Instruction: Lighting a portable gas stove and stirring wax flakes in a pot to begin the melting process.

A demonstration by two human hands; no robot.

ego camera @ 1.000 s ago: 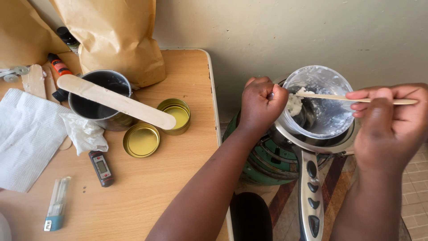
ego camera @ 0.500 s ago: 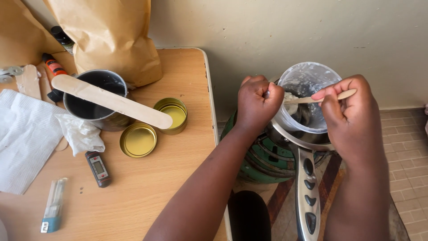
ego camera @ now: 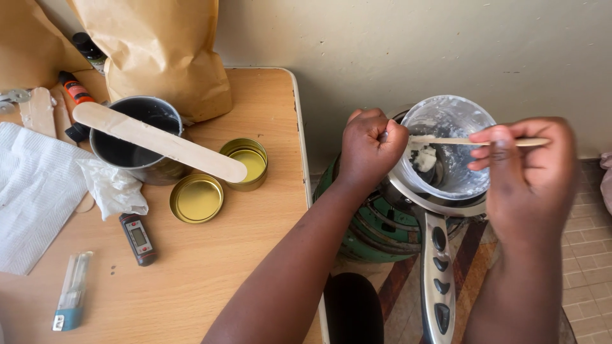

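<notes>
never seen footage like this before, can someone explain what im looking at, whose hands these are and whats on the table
The camera sits on a person's head and looks down, so both arms are that person's own. The left hand grips the rim of a clear plastic cup smeared with white paste. The right hand holds a thin wooden stick that reaches into the cup. The cup sits in a pan on a green stove. On the wooden table lie a dark metal pot with a wide wooden paddle across it, a gold tin, its lid, a thermometer, tissue and brown paper bags.
</notes>
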